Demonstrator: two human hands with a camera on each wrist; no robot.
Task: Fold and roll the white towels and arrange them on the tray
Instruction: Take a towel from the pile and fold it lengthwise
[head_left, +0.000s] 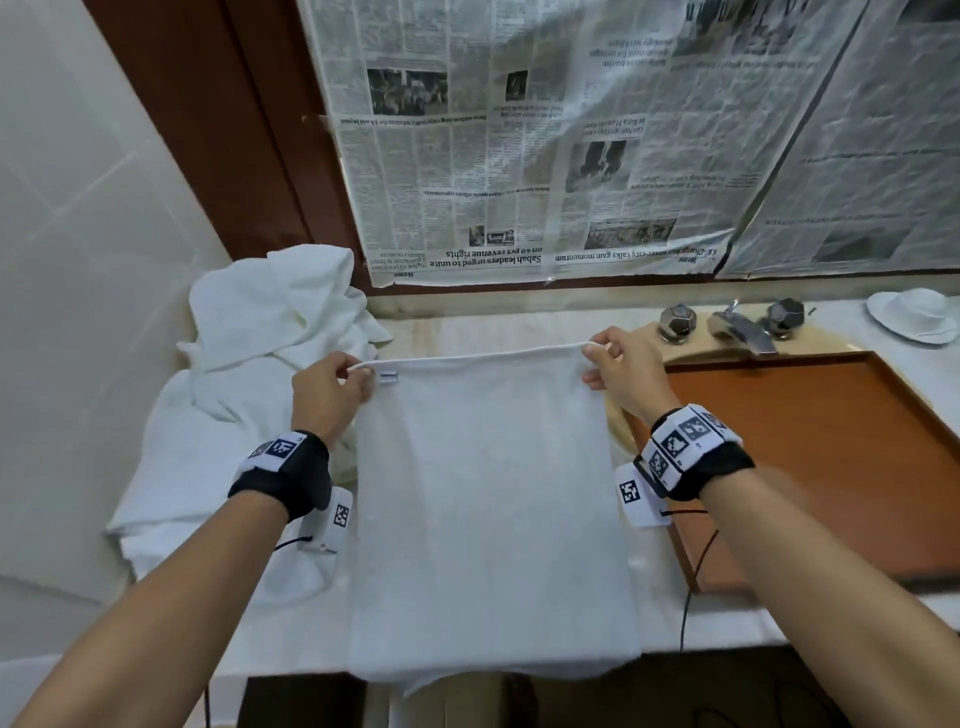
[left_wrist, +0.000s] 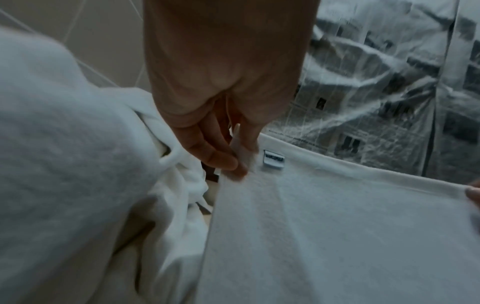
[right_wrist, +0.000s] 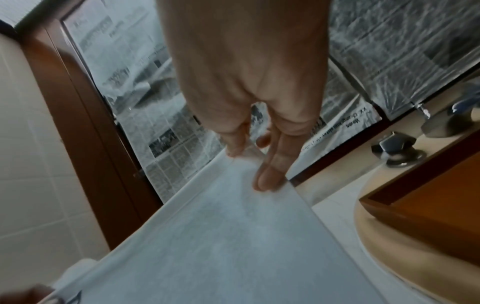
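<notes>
Between both grips: white towel (head_left: 488, 499) stretched flat over tabletop | left hand (head_left: 324, 395) pinching far-left corner, right hand (head_left: 626, 371) pinching far-right | risk: uneven pull skews fold; slipped corner drops onto towel pile (head_left: 260, 332) left of grip; wooden tray (head_left: 810, 467) right.

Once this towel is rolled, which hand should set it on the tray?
Probably the right hand. The tray lies directly beside it on the right, while the left hand sits by the pile. Both now pinch the towel at its far corners.
</notes>
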